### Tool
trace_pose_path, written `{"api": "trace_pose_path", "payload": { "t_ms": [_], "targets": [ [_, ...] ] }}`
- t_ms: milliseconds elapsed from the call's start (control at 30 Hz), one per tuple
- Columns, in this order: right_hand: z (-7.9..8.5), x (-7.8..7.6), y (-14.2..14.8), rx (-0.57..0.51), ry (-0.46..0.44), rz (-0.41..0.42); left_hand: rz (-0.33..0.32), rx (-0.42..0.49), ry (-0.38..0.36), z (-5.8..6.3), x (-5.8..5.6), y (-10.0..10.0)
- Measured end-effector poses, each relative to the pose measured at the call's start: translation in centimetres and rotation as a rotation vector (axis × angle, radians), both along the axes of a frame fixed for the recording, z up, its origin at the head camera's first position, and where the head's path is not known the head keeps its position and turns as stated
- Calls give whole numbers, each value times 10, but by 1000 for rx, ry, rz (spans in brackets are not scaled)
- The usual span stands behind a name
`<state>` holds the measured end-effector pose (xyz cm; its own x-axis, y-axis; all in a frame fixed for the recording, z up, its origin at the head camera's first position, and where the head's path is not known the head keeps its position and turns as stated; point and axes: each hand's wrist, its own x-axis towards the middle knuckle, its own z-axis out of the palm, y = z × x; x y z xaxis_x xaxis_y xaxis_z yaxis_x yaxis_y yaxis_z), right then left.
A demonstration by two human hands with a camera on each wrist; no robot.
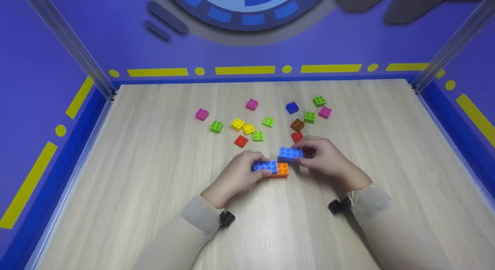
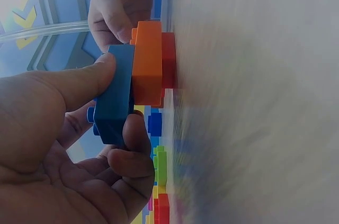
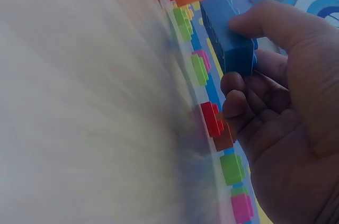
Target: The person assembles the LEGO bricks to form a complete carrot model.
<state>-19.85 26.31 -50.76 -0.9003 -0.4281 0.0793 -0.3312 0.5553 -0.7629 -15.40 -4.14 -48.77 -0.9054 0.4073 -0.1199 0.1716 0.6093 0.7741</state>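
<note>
My left hand (image 1: 241, 171) pinches a blue eight-stud brick (image 2: 116, 86) between thumb and fingers. That brick overlaps the left part of an orange brick (image 1: 283, 169), whose right-hand studs show. Beneath the orange one is a red brick (image 2: 168, 60), visible from the side in the left wrist view. In my right hand (image 1: 326, 158), thumb and fingertips grip a second blue eight-stud brick (image 3: 228, 33). It is held above the table, just behind and to the right of the orange brick. Fingers partly cover both blue bricks.
Small four-stud bricks lie scattered farther back on the wooden table (image 1: 154, 177): a red brick (image 1: 241, 141), a yellow brick (image 1: 238, 124), a green brick (image 1: 216, 127), a brown brick (image 1: 297, 125), a dark blue brick (image 1: 292, 107) and several others. Blue-purple panels (image 1: 247, 55) enclose the back and sides.
</note>
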Motion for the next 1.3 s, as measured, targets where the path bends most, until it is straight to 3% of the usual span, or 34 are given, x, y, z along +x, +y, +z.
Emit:
{"api": "trace_pose_path", "payload": {
  "t_ms": [667, 1067, 1300],
  "targets": [
    [-2, 3, 2, -43, 5, 167, -6, 13, 18, -1, 0, 0],
    [-3, 3, 3, -122, 20, 275, -10, 24, 26, -2, -1, 0],
    [-2, 4, 3, -119, -20, 267, -6, 28, 19, -1, 0, -1]
  ]
}}
